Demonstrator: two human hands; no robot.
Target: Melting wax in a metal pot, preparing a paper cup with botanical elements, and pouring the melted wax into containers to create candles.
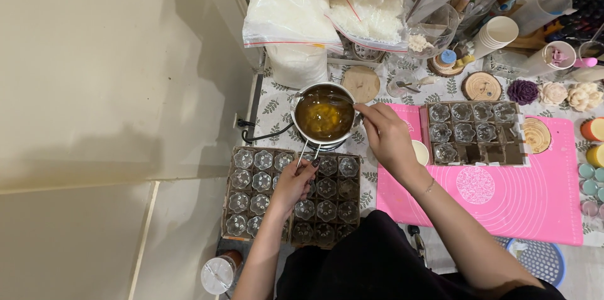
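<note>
A: Grip, left hand (293, 181): fingers clenched around the thin wire handle (307, 151) of the small metal pot (324, 113). Grip, right hand (389, 136): fingertips pinched at the pot's right rim, apparently on a slim stirrer; the stirrer itself is too thin to make out.

B: Entry for the pot?

A: Item: round pot, pale metal wall, filled with amber-yellow liquid (324, 117), glossy, with paler lumps near the middle. Location: far-left part of the table (277, 108), on a dark burner mostly covered by the pot; a black cord (259, 134) leaves it to the left.

B: Neighbouring stock?

A: Just near of the pot: a brown tray (231, 177) of clear flower-shaped moulds in rows; the left hand and forearm lie over its middle. To the right: a pink mat (535, 193) carrying a second tray of moulds (475, 132), a few of its near cells dark. A small cup (421, 152) sits half behind the right wrist. Far side: two clear bags of white flakes (327, 4), a round wooden disc (361, 83), a stack of paper cups (497, 34), and flower-shaped pieces (552, 92) in purple and cream.

B: Obscured or cut off?

A: The burner's make-out is poor. The far-right clutter of tools and bottles is crowded and partly out of frame. A blue perforated round object (541, 259) at the near right is cut by the forearm. The person's dark clothing hides the table's near edge.
</note>
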